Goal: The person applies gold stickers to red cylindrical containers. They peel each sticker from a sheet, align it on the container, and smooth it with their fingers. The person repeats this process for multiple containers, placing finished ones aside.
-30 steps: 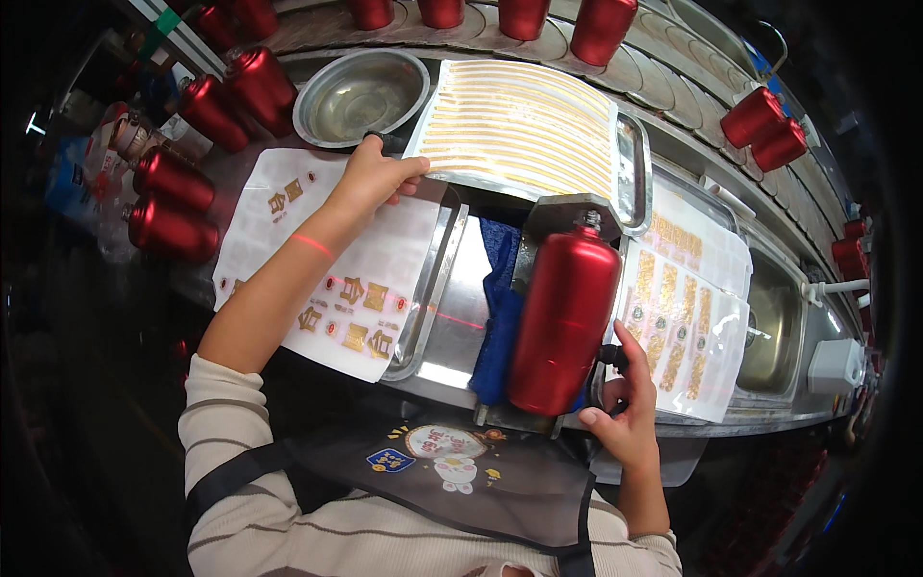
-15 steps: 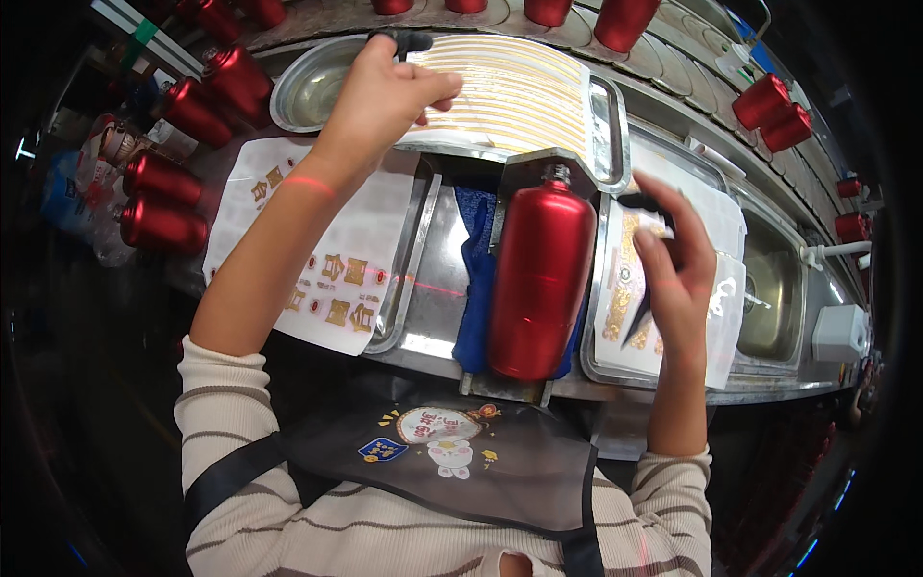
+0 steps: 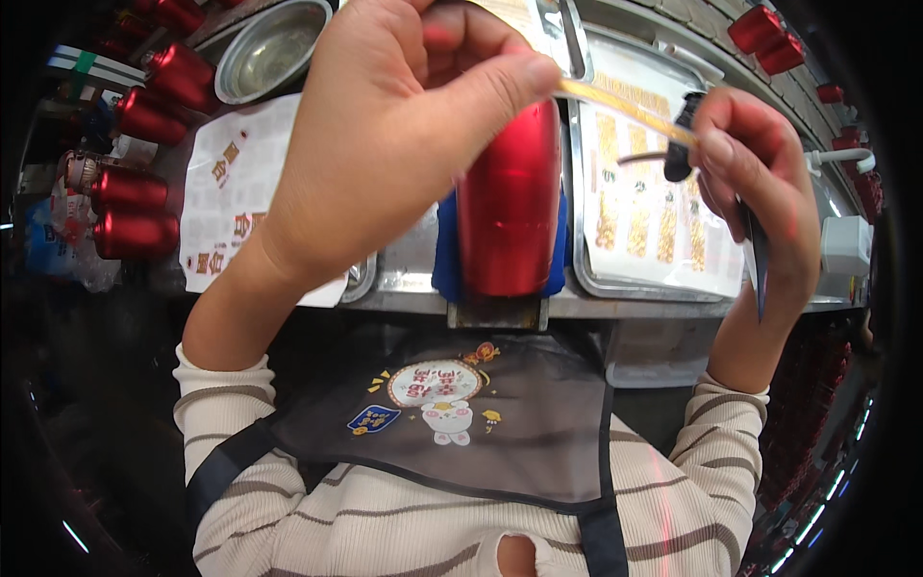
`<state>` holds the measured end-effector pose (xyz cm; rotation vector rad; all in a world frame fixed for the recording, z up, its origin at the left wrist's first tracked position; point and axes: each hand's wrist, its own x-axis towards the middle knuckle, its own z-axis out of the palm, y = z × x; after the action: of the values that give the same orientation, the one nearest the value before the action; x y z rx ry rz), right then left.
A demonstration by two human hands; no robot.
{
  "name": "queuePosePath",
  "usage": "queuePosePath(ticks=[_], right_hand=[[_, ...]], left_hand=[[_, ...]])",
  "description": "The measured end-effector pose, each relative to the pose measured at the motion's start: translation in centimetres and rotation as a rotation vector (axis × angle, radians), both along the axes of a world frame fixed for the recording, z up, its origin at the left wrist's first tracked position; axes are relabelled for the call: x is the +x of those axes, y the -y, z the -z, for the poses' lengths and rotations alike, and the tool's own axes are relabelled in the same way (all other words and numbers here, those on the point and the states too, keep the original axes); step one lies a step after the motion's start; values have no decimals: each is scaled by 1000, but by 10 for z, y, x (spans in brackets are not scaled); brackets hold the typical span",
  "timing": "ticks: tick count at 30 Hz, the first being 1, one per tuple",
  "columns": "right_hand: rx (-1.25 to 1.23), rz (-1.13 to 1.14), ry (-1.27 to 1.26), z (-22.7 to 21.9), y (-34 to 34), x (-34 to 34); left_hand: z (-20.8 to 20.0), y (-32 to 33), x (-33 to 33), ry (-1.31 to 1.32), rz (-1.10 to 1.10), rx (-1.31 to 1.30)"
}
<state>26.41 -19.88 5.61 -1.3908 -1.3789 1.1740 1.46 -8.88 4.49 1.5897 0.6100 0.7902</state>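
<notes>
A narrow gold strip (image 3: 630, 108) is stretched above the red bottle (image 3: 510, 221). My left hand (image 3: 375, 144) pinches one end between thumb and fingers, high over the work and close to the camera. At the strip's other end, my right hand (image 3: 760, 159) has its thumb and fingers closed. Black covers are on some right fingertips, and a dark, pointed flat tool (image 3: 756, 260) sticks down from that palm. The bottle lies on a stand with blue cloth (image 3: 445, 255) at its sides; my left hand hides its neck.
White sheets with gold decals (image 3: 226, 159) lie at the left, next to red bottles (image 3: 137, 236) and a metal bowl (image 3: 274, 53). A metal tray (image 3: 639, 288) with gold strip decals sits at the right. A white tap (image 3: 838, 160) stands beyond.
My left hand has left the tray of gold strips and come nearer, now with a strip in it. My right hand has moved right and taken the strip's other end.
</notes>
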Motion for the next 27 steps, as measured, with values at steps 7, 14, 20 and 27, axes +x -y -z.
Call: queuePosePath(ticks=[7, 14, 20, 27], right_hand=[[-197, 147, 146, 58, 67, -58], [-134, 231, -156, 125, 76, -85], [-175, 229, -328, 123, 70, -82], [-131, 251, -383, 128, 71, -81]], left_hand=[[63, 67, -50, -151, -9, 225], [123, 103, -68, -109, -210, 239], [128, 100, -60, -65, -266, 190], [131, 95, -53, -57, -256, 235]])
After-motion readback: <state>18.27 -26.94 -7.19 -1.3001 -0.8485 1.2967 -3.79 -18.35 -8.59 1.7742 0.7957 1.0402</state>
